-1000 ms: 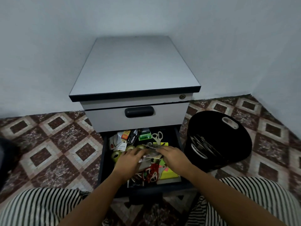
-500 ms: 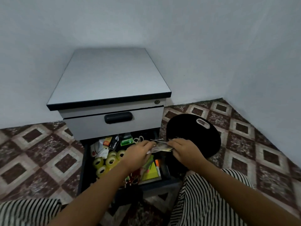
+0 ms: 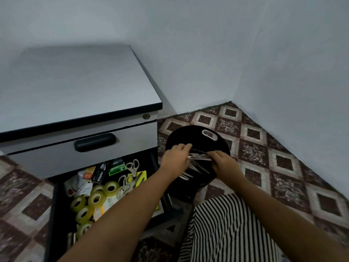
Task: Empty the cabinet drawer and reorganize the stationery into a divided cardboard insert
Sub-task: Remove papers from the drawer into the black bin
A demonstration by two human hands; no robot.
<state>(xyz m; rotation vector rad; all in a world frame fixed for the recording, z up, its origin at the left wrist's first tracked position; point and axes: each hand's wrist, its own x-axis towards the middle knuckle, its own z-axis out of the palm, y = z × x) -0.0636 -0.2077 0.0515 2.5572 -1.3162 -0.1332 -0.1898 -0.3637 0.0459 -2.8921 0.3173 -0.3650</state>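
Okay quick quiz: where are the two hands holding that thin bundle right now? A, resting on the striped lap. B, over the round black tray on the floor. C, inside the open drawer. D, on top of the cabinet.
B: the left hand and right hand hold the thin bundle between them above the black tray, to the right of the open drawer.

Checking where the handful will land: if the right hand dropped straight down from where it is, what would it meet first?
Most likely the slim items already lying in the black basket, directly beneath the right hand; depth is unclear from this single view.
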